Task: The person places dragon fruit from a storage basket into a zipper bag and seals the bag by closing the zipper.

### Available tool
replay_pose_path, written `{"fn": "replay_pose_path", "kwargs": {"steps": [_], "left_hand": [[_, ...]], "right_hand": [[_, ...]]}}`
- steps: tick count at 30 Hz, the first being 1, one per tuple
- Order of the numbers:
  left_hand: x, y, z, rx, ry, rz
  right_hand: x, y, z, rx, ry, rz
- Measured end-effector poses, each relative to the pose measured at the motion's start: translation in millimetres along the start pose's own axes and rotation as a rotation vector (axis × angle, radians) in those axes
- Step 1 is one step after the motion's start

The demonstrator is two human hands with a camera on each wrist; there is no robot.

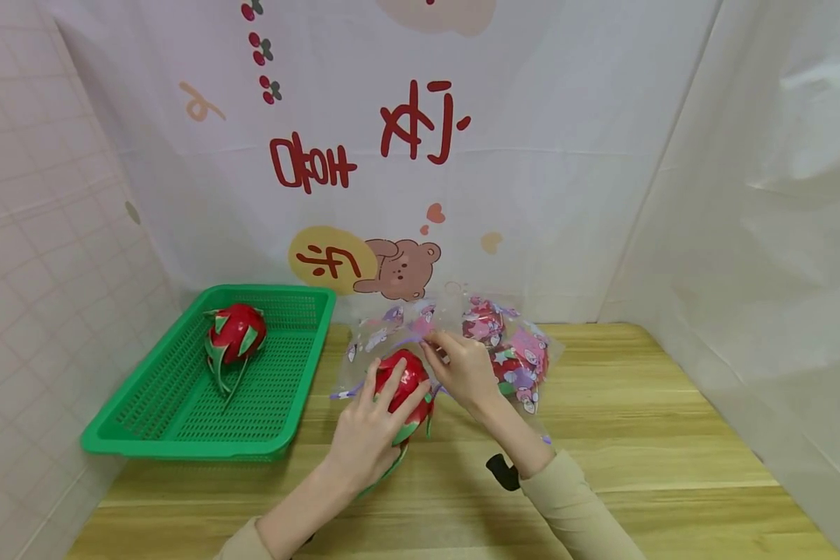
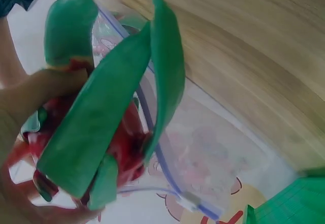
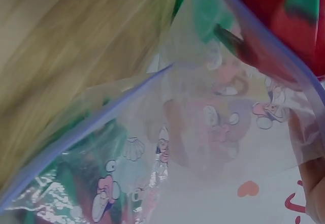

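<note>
A red dragon fruit with green leaf tips (image 1: 411, 379) is gripped from above by my left hand (image 1: 365, 437), fingers spread over it. Long green leaves (image 2: 96, 117) trail from the fruit in the left wrist view. My right hand (image 1: 467, 372) pinches the purple-edged mouth of a clear printed zip bag (image 1: 381, 333). The fruit sits at that mouth; in the right wrist view the purple zip edge (image 3: 277, 43) crosses in front of it. The bag's slider (image 2: 189, 200) shows near one end of the zip.
A green plastic basket (image 1: 299, 412) stands at the left, another dragon fruit (image 1: 236, 333) inside. To the right, printed bags (image 1: 528, 365) with red fruit in them lie by my right forearm. A patterned cloth (image 1: 532, 194) hangs behind the wooden table (image 1: 637, 435).
</note>
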State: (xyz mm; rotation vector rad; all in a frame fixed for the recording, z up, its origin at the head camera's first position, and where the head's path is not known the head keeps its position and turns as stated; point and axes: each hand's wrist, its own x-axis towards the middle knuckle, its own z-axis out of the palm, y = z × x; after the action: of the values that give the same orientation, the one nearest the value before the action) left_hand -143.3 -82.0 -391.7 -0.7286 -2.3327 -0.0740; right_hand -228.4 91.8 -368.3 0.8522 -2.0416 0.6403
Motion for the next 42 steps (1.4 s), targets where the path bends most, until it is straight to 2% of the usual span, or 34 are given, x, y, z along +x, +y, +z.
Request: {"fn": "replay_pose_path", "kwargs": {"steps": [5, 8, 13, 19, 22, 26, 31, 37, 42], "left_hand": [[4.3, -2.1, 2.4, -0.004, -0.008, -0.148], [5.5, -3.8, 4.8, -0.027, -0.041, -0.175], [2.0, -3.8, 13.2, -0.037, -0.094, -0.118], [-4.1, -0.3, 26.4, 0.061, -0.113, 0.002], [-5.8, 2.1, 34.0, 0.116, -0.111, 0.065], [-7.9, 4.5, 44.1, 0.141, -0.114, 0.117], [-9.3, 4.7, 53.4, 0.152, -0.140, 0.123], [-5.8, -0.3, 59.8, 0.205, -0.206, 0.085], [-3.6, -2.9, 61.7, 0.224, -0.238, 0.086]], "right_hand": [[-8.2, 0, 3, 0.056, -0.089, 0.026], [-10.7, 1, 6, 0.090, -0.122, 0.029], [-7.3, 4, 6, 0.122, -0.098, 0.078], [-3.5, 7, 8, 0.195, -0.069, 0.118], [-3.8, 7, 10, 0.189, -0.085, 0.136], [-6.5, 6, 11, 0.167, -0.111, 0.173], [-11.7, 8, 12, 0.097, -0.141, 0.174], [-19.7, 14, 15, -0.136, -0.145, 0.050], [-21.9, 16, 16, -0.226, -0.138, -0.018]]}}
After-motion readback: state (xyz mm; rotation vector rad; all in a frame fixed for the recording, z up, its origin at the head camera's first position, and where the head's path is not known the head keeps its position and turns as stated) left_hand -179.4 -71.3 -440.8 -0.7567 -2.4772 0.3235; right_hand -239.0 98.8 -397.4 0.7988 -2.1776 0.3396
